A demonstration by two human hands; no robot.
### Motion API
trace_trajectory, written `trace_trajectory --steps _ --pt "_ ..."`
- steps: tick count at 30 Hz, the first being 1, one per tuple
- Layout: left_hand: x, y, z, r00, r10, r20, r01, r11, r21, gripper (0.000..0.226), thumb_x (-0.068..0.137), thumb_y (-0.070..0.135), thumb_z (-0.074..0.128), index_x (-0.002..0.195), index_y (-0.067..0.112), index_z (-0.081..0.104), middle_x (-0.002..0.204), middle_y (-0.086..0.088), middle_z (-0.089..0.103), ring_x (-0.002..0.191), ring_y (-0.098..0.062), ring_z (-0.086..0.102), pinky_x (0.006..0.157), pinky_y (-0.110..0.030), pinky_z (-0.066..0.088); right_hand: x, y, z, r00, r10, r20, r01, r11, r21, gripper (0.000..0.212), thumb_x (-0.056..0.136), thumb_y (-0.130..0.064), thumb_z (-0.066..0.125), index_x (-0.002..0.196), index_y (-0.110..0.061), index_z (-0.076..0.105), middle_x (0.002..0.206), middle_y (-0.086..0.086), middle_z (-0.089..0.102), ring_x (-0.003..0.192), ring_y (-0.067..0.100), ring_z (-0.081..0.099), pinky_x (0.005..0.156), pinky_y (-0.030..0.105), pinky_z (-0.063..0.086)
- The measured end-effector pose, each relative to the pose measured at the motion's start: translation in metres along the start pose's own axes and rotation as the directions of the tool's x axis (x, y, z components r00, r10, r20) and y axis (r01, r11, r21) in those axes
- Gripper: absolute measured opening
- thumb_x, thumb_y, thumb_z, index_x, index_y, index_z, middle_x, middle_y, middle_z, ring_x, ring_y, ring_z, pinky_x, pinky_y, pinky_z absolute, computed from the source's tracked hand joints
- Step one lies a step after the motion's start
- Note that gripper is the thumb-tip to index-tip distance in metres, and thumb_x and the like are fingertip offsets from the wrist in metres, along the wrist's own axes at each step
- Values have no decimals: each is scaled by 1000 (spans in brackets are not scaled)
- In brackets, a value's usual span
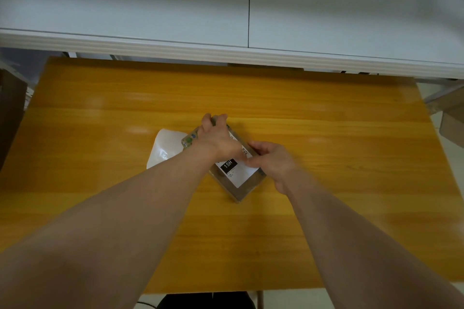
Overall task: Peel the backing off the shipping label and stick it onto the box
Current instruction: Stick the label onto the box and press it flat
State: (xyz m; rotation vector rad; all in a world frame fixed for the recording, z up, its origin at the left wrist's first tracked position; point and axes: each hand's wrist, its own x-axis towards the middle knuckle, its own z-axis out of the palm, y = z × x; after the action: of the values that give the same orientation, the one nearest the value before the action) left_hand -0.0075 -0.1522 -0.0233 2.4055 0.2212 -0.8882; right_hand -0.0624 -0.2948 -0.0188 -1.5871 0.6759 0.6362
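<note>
Box: a small brown cardboard box [234, 178] lay flat on the wooden table [326, 158], turned so that one corner pointed toward the person; it sat near the table's middle.
Label: the white shipping label [237, 170] lay on the box's top face, touching it, with a black block reading "15H" and a small square code printed on it. Its near corner reached almost to the box's near corner.
Backing: a white glossy sheet [164, 148], which looked like the peeled backing, lay on the table just to the left of the box, partly under the left forearm.
Left hand: the left hand [216, 138] lay across the far part of the box, palm down, its fingers curled over the box's far corner, gripping the box.
Right hand: the right hand [273, 160] was at the box's right edge, its fingers bent and pressing on the label's right side; it was blurred, so whether it pinched the label's edge or only pressed on it could not be told.
Behind the box: a white panelled surface [226, 7] stood beyond the table's far edge.
</note>
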Motion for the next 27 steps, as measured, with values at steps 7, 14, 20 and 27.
trace_trajectory --steps 7,14,20,27 --pt "-9 3 12 996 9 -85 2 992 129 121 61 40 88 155 32 12 166 -7 -12 153 -36 3 119 -52 24 -5 8 4 1000 -27 2 27 999 -34 65 78 16 68 134 -15 59 115 2 68 106 21 63 68 20 48" --pt "-7 4 14 993 -10 -121 21 996 88 107 61 36 83 149 33 22 164 -5 -1 150 -35 12 116 -50 28 0 10 2 1000 3 -29 -1 999 46 60 84 11 66 136 -16 60 130 4 67 101 17 63 63 15 46" --pt "-11 7 14 991 -17 -131 28 996 80 106 62 43 80 149 32 21 163 -6 1 150 -35 12 117 -49 26 3 11 -1 999 -12 -36 11 1000 -8 41 97 -1 55 134 -18 62 128 1 67 104 14 58 73 16 41" --pt "-12 9 11 994 5 -113 6 995 103 115 63 49 80 155 31 14 166 -6 -8 153 -35 3 119 -51 19 -3 13 -7 998 -43 51 47 995 -84 40 99 -6 55 137 -18 59 122 -2 68 105 12 59 77 20 44"
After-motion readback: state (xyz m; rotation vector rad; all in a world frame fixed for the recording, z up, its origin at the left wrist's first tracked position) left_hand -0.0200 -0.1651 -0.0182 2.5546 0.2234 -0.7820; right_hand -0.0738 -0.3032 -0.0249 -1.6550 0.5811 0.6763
